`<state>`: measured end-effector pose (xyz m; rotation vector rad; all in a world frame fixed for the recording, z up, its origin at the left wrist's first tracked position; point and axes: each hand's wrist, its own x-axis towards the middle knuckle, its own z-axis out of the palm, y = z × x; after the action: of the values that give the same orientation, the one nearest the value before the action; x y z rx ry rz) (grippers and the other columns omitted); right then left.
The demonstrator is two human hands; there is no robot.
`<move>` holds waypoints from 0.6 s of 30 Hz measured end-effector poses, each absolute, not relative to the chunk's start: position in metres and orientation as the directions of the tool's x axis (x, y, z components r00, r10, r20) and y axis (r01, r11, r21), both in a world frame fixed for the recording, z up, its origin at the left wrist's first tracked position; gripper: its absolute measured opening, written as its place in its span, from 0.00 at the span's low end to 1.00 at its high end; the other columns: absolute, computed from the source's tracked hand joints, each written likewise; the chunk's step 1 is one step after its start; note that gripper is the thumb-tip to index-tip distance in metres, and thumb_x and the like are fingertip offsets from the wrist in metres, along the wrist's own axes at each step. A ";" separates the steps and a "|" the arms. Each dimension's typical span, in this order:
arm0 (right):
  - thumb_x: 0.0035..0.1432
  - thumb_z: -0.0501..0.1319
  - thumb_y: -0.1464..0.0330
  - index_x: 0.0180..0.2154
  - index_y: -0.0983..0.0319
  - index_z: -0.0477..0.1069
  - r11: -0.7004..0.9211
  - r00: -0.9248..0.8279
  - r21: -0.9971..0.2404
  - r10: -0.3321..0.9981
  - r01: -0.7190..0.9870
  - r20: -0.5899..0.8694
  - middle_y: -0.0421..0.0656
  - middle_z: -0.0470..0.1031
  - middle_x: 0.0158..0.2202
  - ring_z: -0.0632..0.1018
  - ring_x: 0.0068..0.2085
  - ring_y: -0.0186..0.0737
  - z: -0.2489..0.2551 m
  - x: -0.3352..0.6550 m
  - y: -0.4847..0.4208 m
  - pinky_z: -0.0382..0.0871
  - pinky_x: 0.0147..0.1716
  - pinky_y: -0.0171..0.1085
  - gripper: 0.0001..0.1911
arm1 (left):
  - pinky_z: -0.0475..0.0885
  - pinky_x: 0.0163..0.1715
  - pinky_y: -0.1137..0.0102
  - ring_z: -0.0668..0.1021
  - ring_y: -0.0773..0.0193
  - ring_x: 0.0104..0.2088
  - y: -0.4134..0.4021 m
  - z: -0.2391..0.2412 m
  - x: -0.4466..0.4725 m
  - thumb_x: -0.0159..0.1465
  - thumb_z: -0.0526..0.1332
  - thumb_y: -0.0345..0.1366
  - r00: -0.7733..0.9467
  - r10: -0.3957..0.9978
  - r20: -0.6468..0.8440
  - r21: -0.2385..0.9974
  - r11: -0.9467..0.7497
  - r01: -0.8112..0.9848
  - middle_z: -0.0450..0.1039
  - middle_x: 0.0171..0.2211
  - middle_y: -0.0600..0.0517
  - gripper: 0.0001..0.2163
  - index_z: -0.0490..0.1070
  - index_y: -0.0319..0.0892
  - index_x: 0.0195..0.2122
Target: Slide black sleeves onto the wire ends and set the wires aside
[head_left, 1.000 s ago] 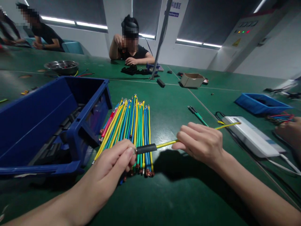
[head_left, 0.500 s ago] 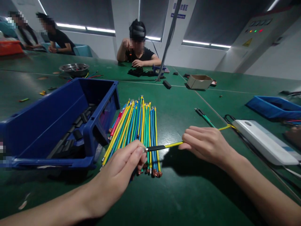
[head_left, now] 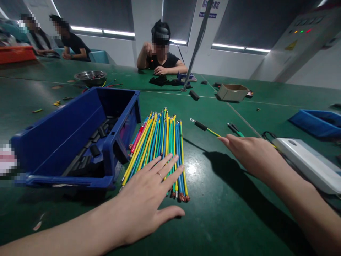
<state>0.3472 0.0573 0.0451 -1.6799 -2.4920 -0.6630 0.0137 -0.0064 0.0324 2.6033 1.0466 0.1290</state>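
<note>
My left hand [head_left: 149, 192] is spread flat, fingers apart, over the lower part of a bundle of cut wires [head_left: 157, 142]. The wires are yellow, green, blue and red, with metal lugs at the far ends and bare copper at some near ends. To the right, my right hand [head_left: 247, 151] pinches a yellow-green wire [head_left: 213, 132] above the table. Its free end points up and left, with a black sleeve [head_left: 200, 126] and a metal ring lug. Just beyond that hand lie green wires with black sleeves [head_left: 234, 128], partly covered by it.
On the left stands a blue bin [head_left: 64, 135] holding black sleeve pieces [head_left: 93, 142]. A white device [head_left: 309, 163] lies at right, near a blue tray [head_left: 319, 122]. A cardboard box [head_left: 232, 93], a metal bowl [head_left: 90, 77] and a co-worker [head_left: 162, 53] are farther back.
My left hand has let go of the wire's lug end and opened over the bundle. My right hand has carried the sleeved wire away to the right.
</note>
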 end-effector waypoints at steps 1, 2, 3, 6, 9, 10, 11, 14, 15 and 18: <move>0.77 0.41 0.54 0.32 0.59 0.72 0.284 -0.369 0.316 0.893 0.905 0.255 0.44 0.72 0.19 0.71 0.17 0.41 0.042 0.346 0.059 0.45 0.22 0.39 0.29 | 0.62 0.68 0.37 0.57 0.37 0.75 -0.006 0.033 0.014 0.72 0.62 0.55 0.725 0.688 -0.030 0.338 -0.676 0.655 0.49 0.76 0.35 0.37 0.57 0.40 0.75; 0.77 0.43 0.55 0.32 0.59 0.72 0.256 -0.336 0.318 0.914 0.913 0.229 0.44 0.72 0.19 0.72 0.17 0.42 0.040 0.345 0.060 0.45 0.22 0.39 0.28 | 0.62 0.69 0.38 0.58 0.39 0.75 -0.005 0.033 0.014 0.73 0.62 0.53 0.725 0.689 -0.020 0.338 -0.677 0.653 0.50 0.76 0.36 0.35 0.58 0.40 0.74; 0.77 0.45 0.56 0.32 0.59 0.72 0.229 -0.303 0.320 0.930 0.919 0.206 0.44 0.72 0.20 0.73 0.18 0.42 0.038 0.345 0.061 0.45 0.22 0.38 0.26 | 0.62 0.69 0.40 0.59 0.40 0.74 -0.005 0.034 0.014 0.73 0.62 0.51 0.724 0.689 -0.014 0.338 -0.679 0.652 0.51 0.75 0.37 0.33 0.59 0.40 0.74; 0.76 0.49 0.60 0.33 0.60 0.72 0.160 -0.219 0.318 0.963 0.934 0.157 0.46 0.76 0.24 0.75 0.20 0.42 0.035 0.344 0.063 0.45 0.21 0.38 0.22 | 0.63 0.69 0.40 0.60 0.41 0.74 -0.003 0.036 0.014 0.74 0.62 0.48 0.732 0.681 -0.016 0.325 -0.689 0.648 0.52 0.75 0.36 0.31 0.60 0.39 0.73; 0.75 0.50 0.60 0.34 0.60 0.72 0.120 -0.171 0.309 0.975 0.943 0.144 0.48 0.79 0.32 0.78 0.25 0.44 0.033 0.346 0.064 0.49 0.22 0.38 0.19 | 0.63 0.68 0.38 0.59 0.40 0.74 -0.002 0.038 0.015 0.74 0.62 0.47 0.735 0.677 -0.032 0.312 -0.692 0.651 0.50 0.75 0.36 0.31 0.59 0.39 0.74; 0.74 0.50 0.58 0.35 0.60 0.71 0.113 -0.164 0.306 0.976 0.945 0.146 0.48 0.78 0.33 0.78 0.27 0.45 0.032 0.348 0.063 0.51 0.23 0.38 0.19 | 0.63 0.68 0.38 0.59 0.40 0.74 -0.002 0.038 0.014 0.75 0.62 0.47 0.736 0.677 -0.033 0.309 -0.693 0.651 0.50 0.75 0.36 0.31 0.58 0.40 0.74; 0.74 0.50 0.56 0.35 0.60 0.70 0.109 -0.160 0.302 0.976 0.947 0.149 0.48 0.78 0.33 0.79 0.29 0.47 0.031 0.350 0.062 0.52 0.24 0.38 0.19 | 0.63 0.68 0.38 0.59 0.40 0.74 -0.003 0.037 0.014 0.75 0.62 0.47 0.738 0.674 -0.032 0.308 -0.696 0.649 0.50 0.75 0.36 0.31 0.58 0.40 0.74; 0.71 0.52 0.54 0.34 0.59 0.67 0.112 -0.162 0.290 0.975 0.950 0.153 0.47 0.76 0.31 0.78 0.29 0.48 0.030 0.359 0.058 0.54 0.25 0.39 0.18 | 0.62 0.68 0.38 0.59 0.41 0.74 -0.004 0.036 0.012 0.75 0.61 0.47 0.742 0.671 -0.012 0.302 -0.705 0.642 0.50 0.76 0.37 0.31 0.58 0.41 0.74; 0.71 0.53 0.55 0.34 0.58 0.66 0.117 -0.166 0.284 0.974 0.952 0.156 0.47 0.76 0.30 0.77 0.28 0.48 0.030 0.363 0.055 0.54 0.25 0.39 0.17 | 0.62 0.68 0.38 0.59 0.41 0.74 -0.004 0.035 0.011 0.75 0.61 0.47 0.741 0.671 -0.007 0.299 -0.706 0.642 0.50 0.76 0.38 0.30 0.58 0.41 0.74; 0.67 0.57 0.59 0.32 0.57 0.65 0.159 -0.205 0.247 0.964 0.956 0.172 0.44 0.75 0.26 0.74 0.23 0.43 0.030 0.373 0.048 0.53 0.24 0.39 0.12 | 0.62 0.68 0.39 0.59 0.42 0.74 -0.004 0.034 0.012 0.76 0.60 0.47 0.739 0.673 -0.005 0.293 -0.706 0.645 0.50 0.76 0.38 0.30 0.58 0.41 0.74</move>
<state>0.3729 0.0483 0.0301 -1.9967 -2.4109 -0.4798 0.0120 -0.0036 0.0342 2.6660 1.0329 0.1479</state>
